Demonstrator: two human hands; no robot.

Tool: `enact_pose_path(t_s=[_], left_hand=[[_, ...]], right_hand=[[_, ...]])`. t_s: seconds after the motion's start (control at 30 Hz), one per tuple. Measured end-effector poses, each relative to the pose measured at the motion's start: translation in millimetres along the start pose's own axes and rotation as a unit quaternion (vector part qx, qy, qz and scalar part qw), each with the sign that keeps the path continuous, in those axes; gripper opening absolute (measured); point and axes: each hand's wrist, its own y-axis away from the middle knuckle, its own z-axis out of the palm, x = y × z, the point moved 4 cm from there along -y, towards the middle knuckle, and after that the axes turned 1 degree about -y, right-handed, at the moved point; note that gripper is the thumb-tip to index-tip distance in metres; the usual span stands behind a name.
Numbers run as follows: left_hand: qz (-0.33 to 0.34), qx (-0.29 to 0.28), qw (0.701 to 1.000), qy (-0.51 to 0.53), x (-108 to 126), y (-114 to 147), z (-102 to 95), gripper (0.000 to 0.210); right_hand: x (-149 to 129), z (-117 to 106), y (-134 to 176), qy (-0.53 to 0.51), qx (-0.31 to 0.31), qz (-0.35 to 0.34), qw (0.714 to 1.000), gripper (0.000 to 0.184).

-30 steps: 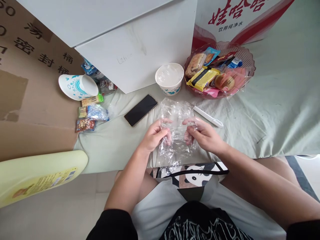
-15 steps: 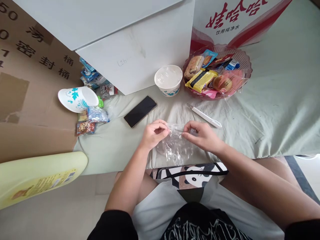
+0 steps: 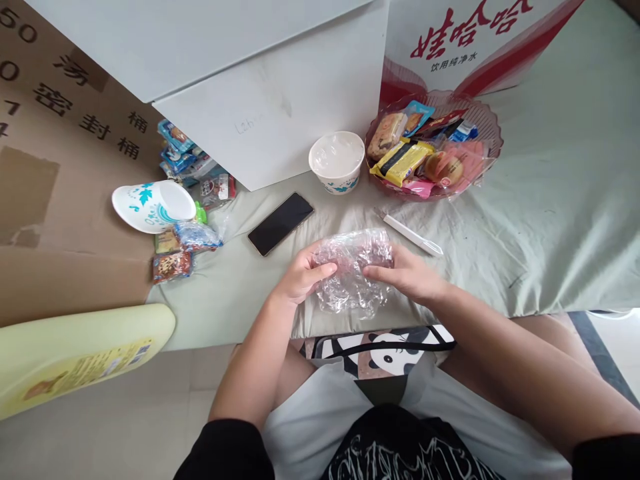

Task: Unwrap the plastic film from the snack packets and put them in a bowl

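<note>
A crinkled clear plastic bag (image 3: 353, 287) is spread between my hands, just above the cloth near the front edge. My left hand (image 3: 303, 273) grips its left side, thumb in front and the other fingers behind the film. On the right side my right hand (image 3: 410, 273) holds it the same way, with its thumb pressed on the plastic. Beyond the bag lie a black phone (image 3: 281, 223) and a white-handled tool (image 3: 410, 232); its kind I cannot make out. A paper bowl (image 3: 337, 183) with clear film in it stands farther back.
A pink ribbed bowl (image 3: 493, 127) full of wrapped snacks stands at the back right, before a white and red carton (image 3: 450, 47). At left are a tipped paper bowl (image 3: 150, 203), snack packets (image 3: 173, 265), a cardboard box (image 3: 75, 200) and a yellow-green container (image 3: 90, 353).
The bag's upper part has come up and spread wider between my hands. My fingers have gone from pinching its upper edge to holding its sides from behind.
</note>
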Motion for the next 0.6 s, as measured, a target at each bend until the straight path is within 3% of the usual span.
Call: enact_pose_path(t_s=[0.1,0.27,0.43,0.6], left_hand=[[-0.021,-0.013,1.000,-0.011,-1,0,0.2,0.054],[-0.075,0.018,0.992,-0.105,-6,-1,-4.4,0.043],[-0.028,0.048,0.998,-0.035,2,-1,-4.3,0.038],[0.020,0.080,0.995,0.050,7,-3,-10.0,0.026]], right_hand=[[2,4,1,0.005,-0.037,0.030,0.999,0.028],[7,-2,-1,-0.033,0.058,0.032,0.997,0.027],[3,-4,-3,-0.071,0.086,-0.017,0.994,0.026],[-2,-4,0,-0.096,0.023,-0.029,0.995,0.017]])
